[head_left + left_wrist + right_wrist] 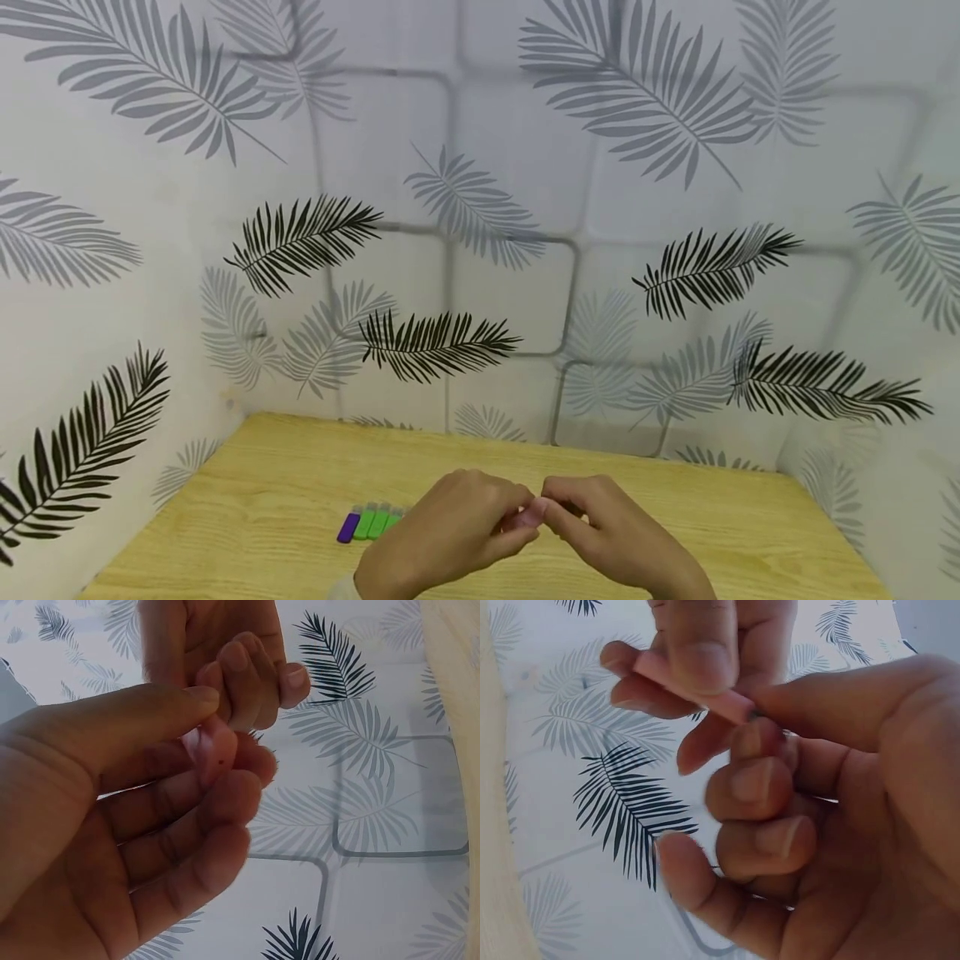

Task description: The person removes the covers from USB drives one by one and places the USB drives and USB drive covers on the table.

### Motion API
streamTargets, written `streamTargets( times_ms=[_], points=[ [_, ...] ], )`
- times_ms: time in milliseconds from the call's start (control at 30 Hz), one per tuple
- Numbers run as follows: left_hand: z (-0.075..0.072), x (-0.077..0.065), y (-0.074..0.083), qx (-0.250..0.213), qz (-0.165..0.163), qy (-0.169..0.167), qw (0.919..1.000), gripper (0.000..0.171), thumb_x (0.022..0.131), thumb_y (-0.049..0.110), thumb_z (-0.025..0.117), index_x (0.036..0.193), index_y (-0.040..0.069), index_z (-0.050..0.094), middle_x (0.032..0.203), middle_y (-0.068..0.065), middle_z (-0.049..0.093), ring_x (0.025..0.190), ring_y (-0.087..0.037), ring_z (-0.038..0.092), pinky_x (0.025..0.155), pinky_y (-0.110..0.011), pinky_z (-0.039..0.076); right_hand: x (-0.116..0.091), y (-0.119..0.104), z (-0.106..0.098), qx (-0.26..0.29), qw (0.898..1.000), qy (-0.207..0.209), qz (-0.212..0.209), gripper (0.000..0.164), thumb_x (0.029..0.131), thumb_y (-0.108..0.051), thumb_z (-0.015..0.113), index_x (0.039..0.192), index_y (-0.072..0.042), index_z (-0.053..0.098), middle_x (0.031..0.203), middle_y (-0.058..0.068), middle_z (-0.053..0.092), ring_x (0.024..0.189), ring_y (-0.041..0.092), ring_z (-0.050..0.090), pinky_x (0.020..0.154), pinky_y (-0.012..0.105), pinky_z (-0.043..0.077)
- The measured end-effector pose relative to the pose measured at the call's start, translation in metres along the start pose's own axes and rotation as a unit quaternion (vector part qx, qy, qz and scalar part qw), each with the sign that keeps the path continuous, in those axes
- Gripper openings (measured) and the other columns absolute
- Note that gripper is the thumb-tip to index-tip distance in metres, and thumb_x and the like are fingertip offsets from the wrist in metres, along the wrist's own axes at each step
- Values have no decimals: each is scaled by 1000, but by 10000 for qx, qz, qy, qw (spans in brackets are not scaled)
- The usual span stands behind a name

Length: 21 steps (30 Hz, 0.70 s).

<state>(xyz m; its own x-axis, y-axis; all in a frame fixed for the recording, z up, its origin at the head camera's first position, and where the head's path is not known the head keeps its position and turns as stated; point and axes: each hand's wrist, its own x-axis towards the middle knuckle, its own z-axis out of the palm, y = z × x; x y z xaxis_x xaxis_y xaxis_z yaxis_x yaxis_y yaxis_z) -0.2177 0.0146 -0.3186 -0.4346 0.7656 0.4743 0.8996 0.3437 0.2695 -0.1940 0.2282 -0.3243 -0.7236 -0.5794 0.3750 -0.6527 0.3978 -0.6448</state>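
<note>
A pink USB stick (731, 706), small and flat, is held between both hands above the wooden table. My left hand (453, 529) pinches its body between thumb and fingers. At its other end, which looks dark in the right wrist view, the thumb and index finger of my right hand (618, 533) grip it. The right hand's other fingers are bent beside it. Fingers cover much of the stick in the head view. Left of my left hand, a purple USB stick (348, 527) and several green USB sticks (364, 523) lie side by side, some partly hidden behind that hand.
The light wooden table (300, 450) stretches under both hands. White wall covering (510, 292) with grey and black leaf prints rises behind the table and along its left and right sides.
</note>
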Motion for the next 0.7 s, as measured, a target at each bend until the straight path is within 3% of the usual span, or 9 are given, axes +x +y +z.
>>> streamTargets(
  times_ms=[167, 433, 600, 700],
  points=[
    [-1, -1, 0, -11, 85, -67, 9999, 27, 95, 22, 63, 71, 20, 51, 60, 15, 34, 53, 6, 29, 51, -8, 25, -1, 0, 0, 158, 9995, -245, 144, 28, 103, -19, 47, 75, -17, 54, 63, -13, 35, 53, -3, 31, 49, 21, 34],
    [1, -1, 0, 264, -117, 132, 9995, 18, 97, 24, 60, 80, 19, 59, 62, 16, 38, 54, 5, 34, 52, -9, 30, 2, 1, 3, 17, 9995, 270, 169, 28, 103, -19, 47, 76, -18, 54, 65, -12, 42, 55, -1, 39, 53, 24, 44],
    [0, -1, 0, 230, -16, 34, 9997, 16, 96, 23, 60, 81, 19, 60, 63, 16, 40, 54, 5, 35, 51, -9, 30, 0, 0, 1, 197, 9995, -32, 252, 31, 104, -18, 45, 73, -13, 52, 64, -12, 40, 52, -2, 34, 50, 22, 39],
    [0, -1, 1, 161, -41, 0, 9999, 18, 98, 24, 58, 80, 20, 59, 62, 16, 39, 54, 5, 34, 51, -9, 29, 0, -1, 1, 222, 9993, -80, 278, 31, 104, -18, 44, 74, -13, 52, 64, -12, 40, 53, -2, 37, 53, 23, 44]
  ],
)
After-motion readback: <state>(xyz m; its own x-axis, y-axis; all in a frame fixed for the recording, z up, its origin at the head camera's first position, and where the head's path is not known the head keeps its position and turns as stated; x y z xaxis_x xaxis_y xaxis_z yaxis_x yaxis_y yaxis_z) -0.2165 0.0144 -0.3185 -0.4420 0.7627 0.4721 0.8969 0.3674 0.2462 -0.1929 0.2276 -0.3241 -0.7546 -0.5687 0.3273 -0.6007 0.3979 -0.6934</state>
